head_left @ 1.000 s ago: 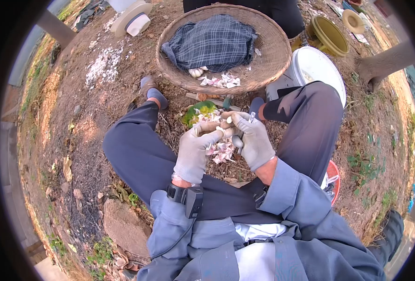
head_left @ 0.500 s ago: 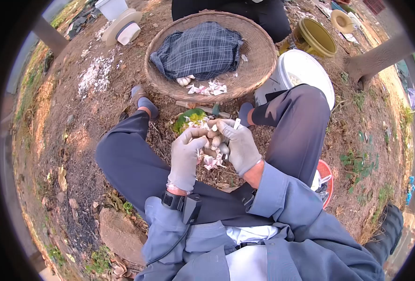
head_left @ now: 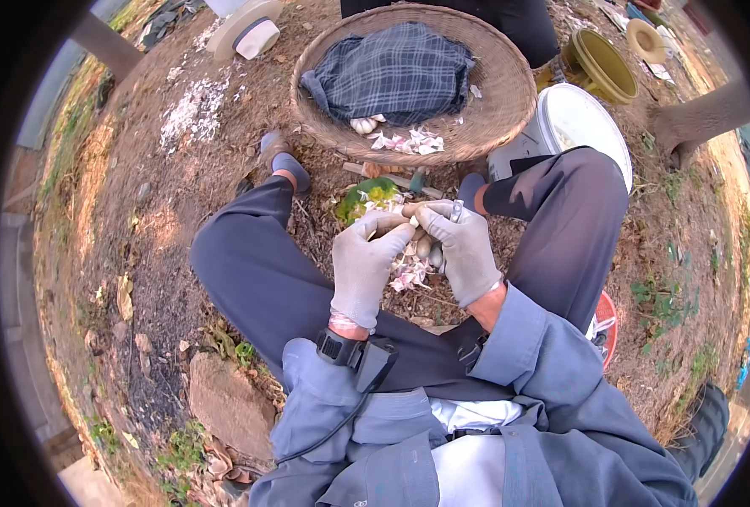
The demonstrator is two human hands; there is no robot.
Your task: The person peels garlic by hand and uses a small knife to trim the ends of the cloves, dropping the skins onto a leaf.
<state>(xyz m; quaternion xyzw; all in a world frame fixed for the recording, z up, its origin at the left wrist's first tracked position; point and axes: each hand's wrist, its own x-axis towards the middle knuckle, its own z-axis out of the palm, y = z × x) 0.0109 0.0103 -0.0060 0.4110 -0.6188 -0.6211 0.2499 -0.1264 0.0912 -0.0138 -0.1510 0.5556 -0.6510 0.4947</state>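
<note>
My left hand (head_left: pixel 365 258), in a pale glove, is closed in a pinch on a small whitish piece that looks like a garlic clove (head_left: pixel 414 221). Touching it from the right, my right hand (head_left: pixel 459 245) has its gloved fingers curled round the same spot, with a small light object (head_left: pixel 457 210) between thumb and fingers. Pink and white peels (head_left: pixel 410 272) lie on the ground under both hands. Just beyond sits a yellow-green leafy thing (head_left: pixel 365 198). A garlic bulb (head_left: pixel 363 125) and more peels rest in the wide woven basket (head_left: pixel 502 93), beside a dark plaid cloth (head_left: pixel 392 72).
A white bucket (head_left: pixel 591 131) stands beyond my right knee, with a yellow bucket (head_left: pixel 605 68) behind it. Near my right thigh is a red container (head_left: pixel 609 325). Another person's dark-clothed legs (head_left: pixel 523 29) are behind the basket. A straw hat (head_left: pixel 244 32) and a flat stone (head_left: pixel 227 406) lie left.
The view has shifted, so the scene sits further right and slightly higher. My hands have stayed together, with the fingertips now closer round the small piece.
</note>
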